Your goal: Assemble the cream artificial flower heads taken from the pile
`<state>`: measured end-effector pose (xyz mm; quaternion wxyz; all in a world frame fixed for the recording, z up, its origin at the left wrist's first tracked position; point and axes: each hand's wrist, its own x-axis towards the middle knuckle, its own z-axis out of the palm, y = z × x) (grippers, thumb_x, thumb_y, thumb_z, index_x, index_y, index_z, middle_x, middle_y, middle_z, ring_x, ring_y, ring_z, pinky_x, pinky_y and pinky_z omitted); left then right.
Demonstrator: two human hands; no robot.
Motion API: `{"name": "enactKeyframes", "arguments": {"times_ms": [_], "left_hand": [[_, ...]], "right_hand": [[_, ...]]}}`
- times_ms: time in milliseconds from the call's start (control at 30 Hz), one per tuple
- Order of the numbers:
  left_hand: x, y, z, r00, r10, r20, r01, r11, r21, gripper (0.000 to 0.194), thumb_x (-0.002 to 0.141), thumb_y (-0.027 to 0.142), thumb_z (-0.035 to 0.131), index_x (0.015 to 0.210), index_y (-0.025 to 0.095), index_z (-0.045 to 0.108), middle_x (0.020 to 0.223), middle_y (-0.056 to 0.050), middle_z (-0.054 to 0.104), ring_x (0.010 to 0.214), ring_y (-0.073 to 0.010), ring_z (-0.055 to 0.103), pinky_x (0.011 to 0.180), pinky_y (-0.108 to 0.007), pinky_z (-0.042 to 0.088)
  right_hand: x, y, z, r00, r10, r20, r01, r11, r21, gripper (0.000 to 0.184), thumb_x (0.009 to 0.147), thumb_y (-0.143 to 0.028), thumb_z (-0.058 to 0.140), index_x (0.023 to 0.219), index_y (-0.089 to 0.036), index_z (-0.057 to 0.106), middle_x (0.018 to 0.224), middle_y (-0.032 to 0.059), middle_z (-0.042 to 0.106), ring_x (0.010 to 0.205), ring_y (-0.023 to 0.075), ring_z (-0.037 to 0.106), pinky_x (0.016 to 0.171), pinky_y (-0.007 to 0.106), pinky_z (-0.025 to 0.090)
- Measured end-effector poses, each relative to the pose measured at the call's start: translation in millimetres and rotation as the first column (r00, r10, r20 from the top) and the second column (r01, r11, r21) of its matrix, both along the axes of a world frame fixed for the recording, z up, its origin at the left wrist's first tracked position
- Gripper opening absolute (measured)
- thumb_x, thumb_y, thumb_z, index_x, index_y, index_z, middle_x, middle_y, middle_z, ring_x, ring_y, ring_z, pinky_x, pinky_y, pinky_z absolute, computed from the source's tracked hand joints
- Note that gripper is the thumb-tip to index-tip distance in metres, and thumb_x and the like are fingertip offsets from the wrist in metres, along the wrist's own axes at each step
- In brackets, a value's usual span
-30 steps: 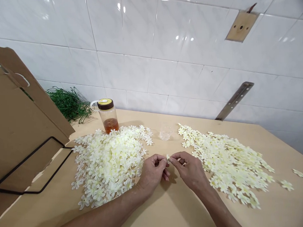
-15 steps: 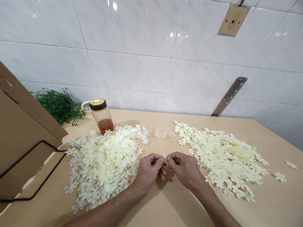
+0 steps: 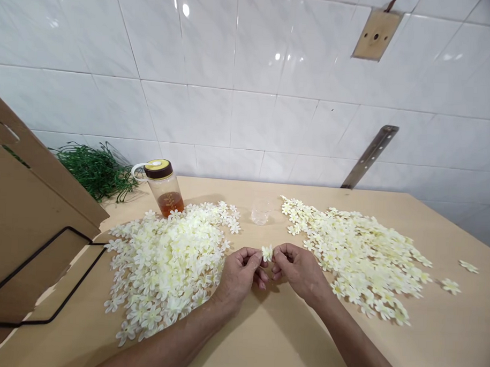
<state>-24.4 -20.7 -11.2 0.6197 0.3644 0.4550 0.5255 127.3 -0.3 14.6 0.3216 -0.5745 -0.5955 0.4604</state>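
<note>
A small white artificial flower [image 3: 267, 253] with a pale yellow middle is held up between my two hands, just above the table. My left hand [image 3: 241, 273] pinches its left side between thumb and forefinger, the other fingers curled below. At its right edge, the thumb and forefinger of my right hand [image 3: 300, 271] are pressed together on it. Beside my left hand lies a thick pile of loose white flowers [image 3: 170, 256]. A flatter spread of similar flowers [image 3: 359, 251] lies beyond and right of my right hand.
A small clear cup [image 3: 260, 212] stands behind my hands. At the left are a bottle of amber liquid [image 3: 164, 188], green plastic stems [image 3: 95, 170], a cardboard box [image 3: 35, 213] and a black wire frame [image 3: 83, 285]. A tiled wall [image 3: 247, 119] borders the table's back.
The flower now shows more fully, with its petals facing me. My right hand's fingers have shifted slightly to the right, widening the space between the hands.
</note>
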Motion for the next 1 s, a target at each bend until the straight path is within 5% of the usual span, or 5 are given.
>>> {"name": "enactKeyframes", "arguments": {"times_ms": [267,500,800,1000], "left_hand": [[2.3,-0.8,-1.5,0.996,0.08,0.04,-0.079,0.997,-0.011,0.031,0.076,0.043,0.068,0.078,0.014,0.057,0.072,-0.003,0.064,0.045,-0.0095,0.057,0.041,-0.021,0.047],[3.2,-0.4,-7.4,0.999,0.05,-0.014,-0.05,0.999,0.012,0.03,0.079,0.042,0.064,0.077,0.014,0.056,0.068,-0.002,0.063,0.042,-0.0093,0.056,0.04,-0.021,0.047],[5.4,-1.8,-16.5,0.997,0.012,-0.077,-0.007,0.998,0.062,0.025,0.083,0.039,0.059,0.077,0.014,0.056,0.059,-0.002,0.062,0.04,-0.0104,0.056,0.039,-0.02,0.046],[5.3,-0.3,-16.5,0.997,-0.002,-0.08,0.006,0.998,0.055,0.023,0.083,0.037,0.058,0.076,0.015,0.057,0.058,0.0,0.061,0.038,-0.0102,0.054,0.037,-0.021,0.045]], "right_hand": [[7.8,6.7,2.6,0.905,-0.016,-0.426,-0.063,0.983,-0.171,0.03,0.077,-0.042,0.065,0.064,-0.016,0.058,0.057,-0.0013,0.055,0.049,0.0095,0.049,0.05,0.023,0.043],[13.3,9.4,1.8,0.824,-0.026,-0.566,-0.113,0.972,-0.208,0.027,0.075,-0.039,0.072,0.069,-0.015,0.061,0.063,-0.0006,0.056,0.052,0.0081,0.045,0.047,0.02,0.039],[4.2,8.4,0.2,0.907,-0.003,-0.421,-0.06,0.989,-0.138,0.032,0.08,-0.042,0.066,0.065,-0.016,0.057,0.052,-0.0042,0.048,0.044,0.0074,0.042,0.044,0.021,0.038],[-14.8,13.5,24.9,0.993,0.067,-0.1,-0.054,0.99,0.132,0.025,0.085,-0.042,0.058,0.08,-0.018,0.062,0.055,-0.0041,0.053,0.043,0.0093,0.048,0.046,0.023,0.04]]}}
